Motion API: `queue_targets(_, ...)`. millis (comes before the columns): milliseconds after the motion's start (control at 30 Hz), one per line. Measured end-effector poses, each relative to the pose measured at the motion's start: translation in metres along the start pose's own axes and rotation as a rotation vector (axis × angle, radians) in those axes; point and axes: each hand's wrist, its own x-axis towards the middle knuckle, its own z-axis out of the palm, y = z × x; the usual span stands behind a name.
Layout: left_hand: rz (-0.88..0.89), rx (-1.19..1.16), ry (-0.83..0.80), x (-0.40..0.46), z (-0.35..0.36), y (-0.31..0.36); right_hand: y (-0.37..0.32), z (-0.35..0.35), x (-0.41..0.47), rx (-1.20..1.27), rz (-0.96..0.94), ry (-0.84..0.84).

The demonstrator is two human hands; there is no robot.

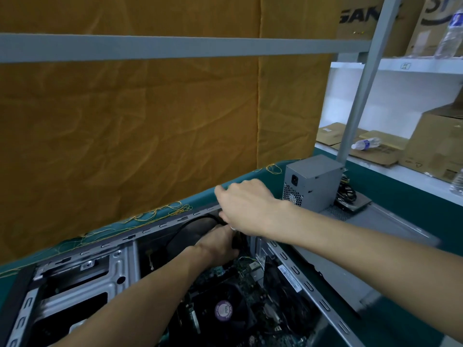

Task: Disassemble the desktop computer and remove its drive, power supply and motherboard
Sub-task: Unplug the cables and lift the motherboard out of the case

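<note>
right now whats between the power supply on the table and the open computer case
In the head view the right hand and its forearm cross that stretch, over the case rim. Behind the arm, green table cover shows beside the power supply.

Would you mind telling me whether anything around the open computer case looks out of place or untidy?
Yes: loose yellow threads lie tangled along the far edge of the green table cover behind the case, and a plastic bottle lies on its side on flattened cardboard on the shelf.

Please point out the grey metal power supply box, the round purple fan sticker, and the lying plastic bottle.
Grey metal power supply box [316,186]: head view, front side.
Round purple fan sticker [223,309]: head view, centre.
Lying plastic bottle [366,143]: head view, label.
</note>
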Motion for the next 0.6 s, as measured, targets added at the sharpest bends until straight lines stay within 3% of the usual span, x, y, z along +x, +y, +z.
queue_targets(100, 0.009, 0.024, -0.008, 0.0, 0.001, -0.001, 0.011, -0.006, -0.003, 0.36, -0.084, -0.213)
queue_targets(133, 0.009, 0.028, -0.011, 0.0, 0.001, -0.002, 0.011, -0.008, -0.004, 0.38, -0.081, -0.258)
queue_targets(267, 0.011, 0.01, 0.0, 0.0, 0.0, -0.001, 0.006, -0.003, -0.005, -0.04, 0.036, -0.029)
queue_targets(333, 0.029, 0.018, 0.015, -0.001, 0.0, -0.002, 0.007, -0.003, -0.004, 0.03, -0.03, -0.026)
queue_targets(433, 0.023, 0.008, 0.009, -0.001, 0.001, -0.004, 0.015, -0.009, -0.003, 0.266, -0.148, -0.214)
queue_targets(600, 0.016, -0.014, 0.006, -0.001, 0.002, -0.003, 0.006, -0.007, -0.005, -0.089, -0.046, -0.07)
